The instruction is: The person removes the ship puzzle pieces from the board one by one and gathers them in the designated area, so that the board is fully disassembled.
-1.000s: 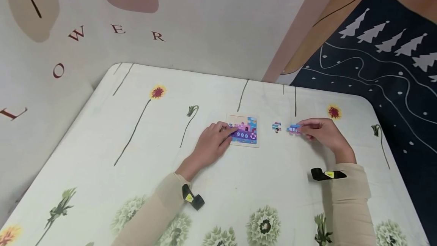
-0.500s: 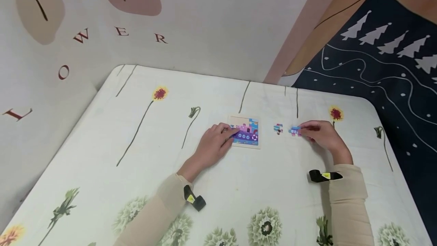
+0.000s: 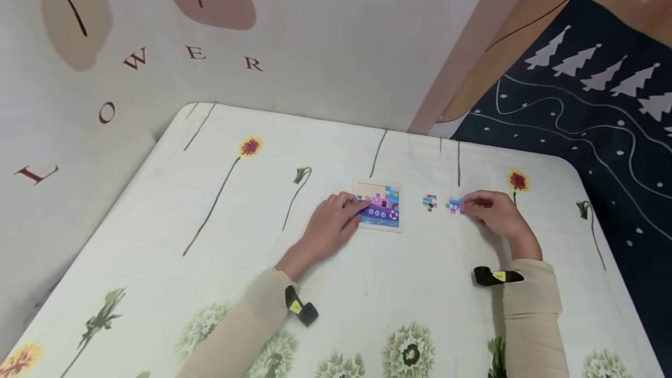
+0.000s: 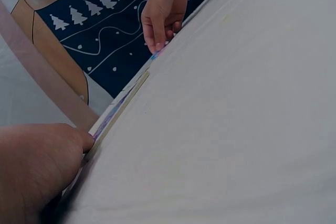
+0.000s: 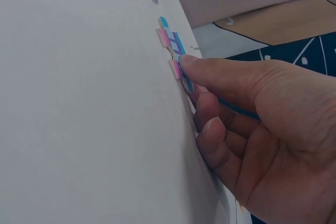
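Note:
A small square jigsaw puzzle (image 3: 385, 214) with a purple and pink boat picture lies on the table. Its upper left part shows bare tan board. My left hand (image 3: 328, 223) holds the puzzle at its left side, a finger lying over the picture. To the right, my right hand (image 3: 496, 212) pinches a blue and pink puzzle piece (image 3: 454, 206) by its right end. In the right wrist view the thumb lies on top of this puzzle piece (image 5: 172, 43), close over the cloth. Between the puzzle and that hand lies a loose puzzle piece (image 3: 429, 202).
A white tablecloth (image 3: 399, 279) printed with flowers and stems covers the table. Behind the table's far edge stands a pale wall (image 3: 325, 45) with letters. A dark cloth with white trees (image 3: 556, 109) hangs at the right.
The head view has shifted slightly. My left hand stays on the puzzle. The right hand keeps its pinch on the puzzle piece, which has barely moved relative to the puzzle.

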Demonstrator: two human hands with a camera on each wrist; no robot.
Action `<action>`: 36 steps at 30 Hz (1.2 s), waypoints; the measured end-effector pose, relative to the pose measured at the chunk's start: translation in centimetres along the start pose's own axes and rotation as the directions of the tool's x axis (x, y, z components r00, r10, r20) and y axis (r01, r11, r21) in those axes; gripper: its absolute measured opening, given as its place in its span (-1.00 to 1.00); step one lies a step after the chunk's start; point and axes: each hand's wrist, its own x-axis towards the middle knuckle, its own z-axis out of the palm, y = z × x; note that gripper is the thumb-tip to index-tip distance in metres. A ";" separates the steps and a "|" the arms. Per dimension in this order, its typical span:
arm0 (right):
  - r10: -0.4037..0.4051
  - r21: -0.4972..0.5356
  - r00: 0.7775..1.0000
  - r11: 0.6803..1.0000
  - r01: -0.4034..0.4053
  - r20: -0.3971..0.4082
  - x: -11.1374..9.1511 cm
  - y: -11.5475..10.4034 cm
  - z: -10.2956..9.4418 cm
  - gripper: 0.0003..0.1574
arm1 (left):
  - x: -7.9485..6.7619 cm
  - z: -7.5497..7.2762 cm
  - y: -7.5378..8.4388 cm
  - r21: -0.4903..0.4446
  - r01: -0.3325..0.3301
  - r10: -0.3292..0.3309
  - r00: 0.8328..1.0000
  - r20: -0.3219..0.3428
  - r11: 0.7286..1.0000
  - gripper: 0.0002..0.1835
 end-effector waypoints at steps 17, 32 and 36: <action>-0.150 -0.051 0.988 0.988 0.148 -0.045 0.0 -4.4 3.3 -0.54 | -0.3 -0.1 -0.3 0.015 0.012 -0.012 1.000 -0.005 1.000 -0.59; -0.268 0.155 0.958 0.956 0.251 0.105 0.9 -9.8 9.6 -0.67 | -0.2 0.6 -0.3 0.023 0.007 -0.007 1.000 0.006 1.000 -0.56; -0.262 0.129 0.962 0.959 0.250 0.079 0.6 -10.0 9.7 -0.69 | -0.1 0.4 -0.2 0.025 -0.004 0.005 1.000 -0.005 1.000 -0.56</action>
